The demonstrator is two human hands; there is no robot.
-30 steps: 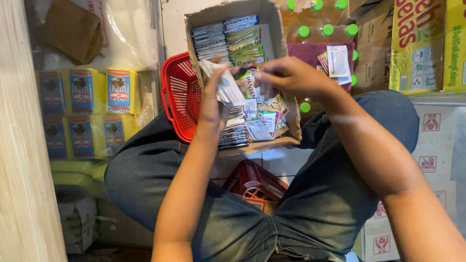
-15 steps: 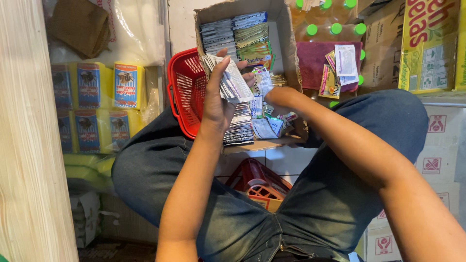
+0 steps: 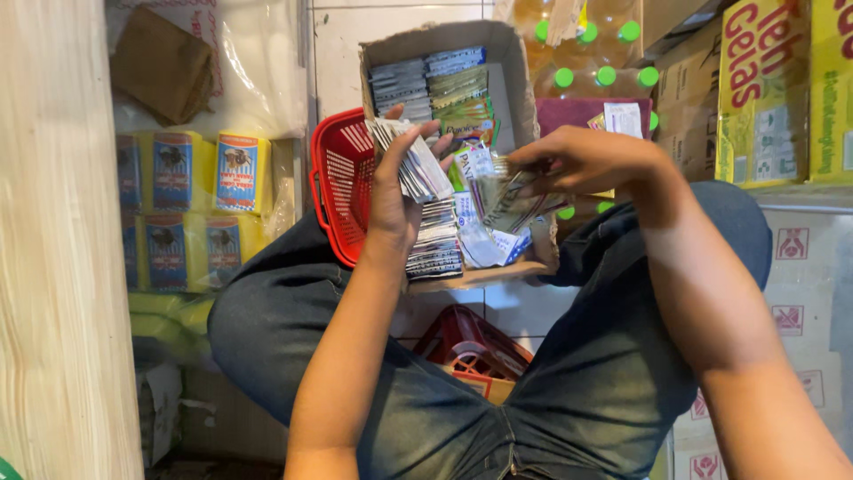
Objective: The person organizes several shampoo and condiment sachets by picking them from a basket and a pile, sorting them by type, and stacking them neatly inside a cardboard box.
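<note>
sachets [image 3: 418, 164] sit fanned in a stack in the left hand [image 3: 395, 200], raised just above the cardboard box [image 3: 520, 98] that rests on the person's lap. the left grip is closed around that stack, thumb on one side and fingers curled over the top edge. the right hand [image 3: 577, 160] pinches a few green and white packets [image 3: 506, 200] over the near end of the box, its grip narrow and shut on them.

the step in hand looks like sorting: loose packets are being gathered and counted out of the box, stack by stack. the next move, by my judgement, calls for a steady left hold while the right brings its packets across to the stack, edges lined up so none slip.

room is tight. a red basket [image 3: 342, 187] touches the box's left wall, and green-capped bottles [image 3: 586, 76] and a yellow carton [image 3: 764, 89] crowd the right. the box's near edge sags over the knees, so loose packets there could slide off. more rows of sachets stand upright at the far end of the box.
</note>
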